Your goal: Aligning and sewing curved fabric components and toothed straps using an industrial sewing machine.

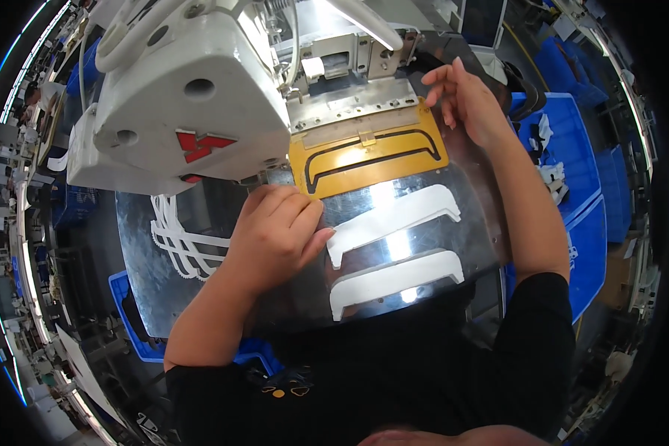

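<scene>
A yellow template plate (383, 172) with a curved, bracket-shaped slot lies under the metal clamp (353, 111) of a white industrial sewing machine (223, 97). My left hand (279, 227) is closed at the plate's near left corner, its fingertips curled under and hidden, so what they grip cannot be made out. Beyond the plate's far right corner, my right hand (464, 97) is raised with loosely bent fingers apart and nothing in them. Nearer to me, two white bracket-shaped pieces, an upper piece (394, 219) and a lower piece (398, 281), rest one below the other on the shiny metal table.
Several white curved strips (189, 241) lie overlapped on the table's left side. The machine head overhangs the table at the upper left. Blue bins (583, 156) with white and dark scraps stand at the right, and a blue bin (130, 312) sits below the left edge.
</scene>
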`<control>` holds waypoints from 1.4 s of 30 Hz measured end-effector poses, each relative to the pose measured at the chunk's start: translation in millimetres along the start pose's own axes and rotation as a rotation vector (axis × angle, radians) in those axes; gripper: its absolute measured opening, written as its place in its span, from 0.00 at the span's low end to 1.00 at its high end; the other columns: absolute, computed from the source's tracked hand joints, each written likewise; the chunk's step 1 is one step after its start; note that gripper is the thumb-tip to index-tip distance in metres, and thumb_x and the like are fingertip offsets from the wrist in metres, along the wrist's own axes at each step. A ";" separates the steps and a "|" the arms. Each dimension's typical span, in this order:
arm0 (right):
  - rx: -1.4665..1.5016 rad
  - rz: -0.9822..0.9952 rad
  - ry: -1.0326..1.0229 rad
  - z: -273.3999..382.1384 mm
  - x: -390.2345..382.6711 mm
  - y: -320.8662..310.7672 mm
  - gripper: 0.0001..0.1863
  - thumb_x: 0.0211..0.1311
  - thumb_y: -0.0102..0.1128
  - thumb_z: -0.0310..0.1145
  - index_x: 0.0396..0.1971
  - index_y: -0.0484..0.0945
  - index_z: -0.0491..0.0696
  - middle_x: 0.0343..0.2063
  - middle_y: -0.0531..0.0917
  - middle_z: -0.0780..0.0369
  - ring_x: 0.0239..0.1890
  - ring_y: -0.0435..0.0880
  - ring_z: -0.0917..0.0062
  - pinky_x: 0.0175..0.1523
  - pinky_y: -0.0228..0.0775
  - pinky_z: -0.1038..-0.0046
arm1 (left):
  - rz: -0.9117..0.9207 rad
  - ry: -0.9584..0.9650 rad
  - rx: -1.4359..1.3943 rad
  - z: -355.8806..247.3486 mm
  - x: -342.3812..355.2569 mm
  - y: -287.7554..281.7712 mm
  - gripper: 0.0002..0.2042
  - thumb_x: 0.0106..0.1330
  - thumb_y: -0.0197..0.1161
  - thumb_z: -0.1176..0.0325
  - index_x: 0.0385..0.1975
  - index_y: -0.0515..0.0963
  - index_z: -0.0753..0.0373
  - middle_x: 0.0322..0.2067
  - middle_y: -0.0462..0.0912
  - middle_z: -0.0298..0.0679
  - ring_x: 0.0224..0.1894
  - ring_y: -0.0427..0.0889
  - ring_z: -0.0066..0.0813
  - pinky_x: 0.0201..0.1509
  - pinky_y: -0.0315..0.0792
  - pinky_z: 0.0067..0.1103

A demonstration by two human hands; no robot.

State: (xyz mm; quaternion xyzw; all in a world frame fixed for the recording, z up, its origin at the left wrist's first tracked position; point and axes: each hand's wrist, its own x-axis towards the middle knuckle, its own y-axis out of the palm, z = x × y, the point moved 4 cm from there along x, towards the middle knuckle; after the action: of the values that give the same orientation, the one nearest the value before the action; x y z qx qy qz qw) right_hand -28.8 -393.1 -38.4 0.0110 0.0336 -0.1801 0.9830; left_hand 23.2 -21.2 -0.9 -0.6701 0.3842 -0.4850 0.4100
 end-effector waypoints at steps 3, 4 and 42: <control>-0.160 -0.008 0.004 1.8 -0.3 5.7 0.34 0.88 0.38 0.60 0.51 0.84 0.44 0.32 0.87 0.66 0.22 0.71 0.87 0.29 0.67 0.83 | -0.016 -0.001 -0.016 -3.0 1.6 -1.1 0.19 0.58 0.78 0.62 0.47 0.87 0.65 0.45 0.89 0.43 0.52 0.86 0.45 0.63 0.77 0.40; -0.186 -0.014 -0.003 3.2 -1.2 6.4 0.34 0.88 0.38 0.60 0.50 0.84 0.45 0.32 0.86 0.66 0.22 0.71 0.88 0.29 0.66 0.83 | -0.011 0.001 -0.026 -4.1 3.1 -1.3 0.20 0.58 0.78 0.62 0.48 0.86 0.65 0.46 0.88 0.44 0.52 0.86 0.45 0.63 0.77 0.40; -0.982 0.534 -0.657 46.5 -65.9 115.5 0.23 0.61 0.77 0.43 0.52 0.85 0.47 0.58 0.85 0.57 0.56 0.85 0.62 0.61 0.75 0.62 | 0.217 -0.218 0.077 -3.4 -2.2 11.1 0.38 0.70 0.63 0.37 0.70 0.78 0.61 0.68 0.76 0.55 0.71 0.73 0.54 0.77 0.59 0.54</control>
State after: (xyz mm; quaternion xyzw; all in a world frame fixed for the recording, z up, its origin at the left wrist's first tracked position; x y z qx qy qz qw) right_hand -46.4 -263.4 13.8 -0.4875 -0.1942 0.1126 0.8438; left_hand 18.1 -24.0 -11.2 -0.6571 0.3889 -0.3765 0.5246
